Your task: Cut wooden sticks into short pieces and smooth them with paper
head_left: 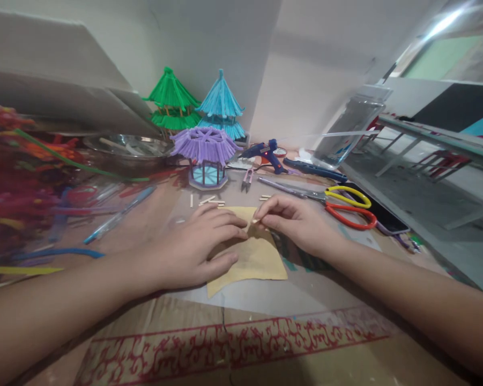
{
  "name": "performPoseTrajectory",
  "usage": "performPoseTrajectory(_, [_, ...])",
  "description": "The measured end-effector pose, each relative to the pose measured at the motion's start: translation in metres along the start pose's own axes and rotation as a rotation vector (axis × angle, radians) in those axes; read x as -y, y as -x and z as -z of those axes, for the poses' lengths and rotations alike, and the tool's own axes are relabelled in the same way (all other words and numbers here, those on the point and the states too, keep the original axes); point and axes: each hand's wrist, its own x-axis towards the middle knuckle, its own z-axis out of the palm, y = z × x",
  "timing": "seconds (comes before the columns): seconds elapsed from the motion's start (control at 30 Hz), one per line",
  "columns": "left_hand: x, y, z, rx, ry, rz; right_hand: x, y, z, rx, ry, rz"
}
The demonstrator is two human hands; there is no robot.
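A yellow sheet, perhaps sandpaper [261, 260], lies on the table. My left hand [209, 241] rests on its left side, palm down with the fingers stretched out. Over the sheet's right upper part, my right hand [289, 220] pinches a small pale stick [255, 220] between thumb and fingertips; most of it is hidden by the fingers. Several short pale sticks [212, 202] lie just beyond the sheet. Behind them stands a small pavilion model [207, 155] with a purple roof.
Green [171, 99] and blue [221, 104] tiered models stand against the wall. A glue gun [267, 154], small snips [247, 179], large scissors [325, 197] and a phone [380, 212] lie at the right. Left are a metal bowl [128, 161], a pen [118, 214] and colourful pipe cleaners [20, 203].
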Motion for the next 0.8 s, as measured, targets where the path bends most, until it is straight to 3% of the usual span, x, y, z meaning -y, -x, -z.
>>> performPoseTrajectory(0.13, [-0.002, -0.002, 0.002, -0.105, 0.051, -0.007, 0.005, 0.008, -0.013, 0.124, -0.257, -0.121])
performPoseTrajectory(0.27, [-0.007, -0.003, 0.002, -0.216, 0.044, -0.030, 0.007, 0.012, -0.020, 0.193, -0.329, -0.088])
performPoseTrajectory(0.43, [-0.011, -0.003, 0.002, -0.246, 0.100, -0.013, 0.005, 0.013, -0.021, 0.222, -0.330, -0.040])
performPoseTrajectory(0.8, [-0.010, -0.003, 0.004, -0.236, 0.120, -0.005, 0.009, 0.014, -0.023, 0.218, -0.254, -0.079])
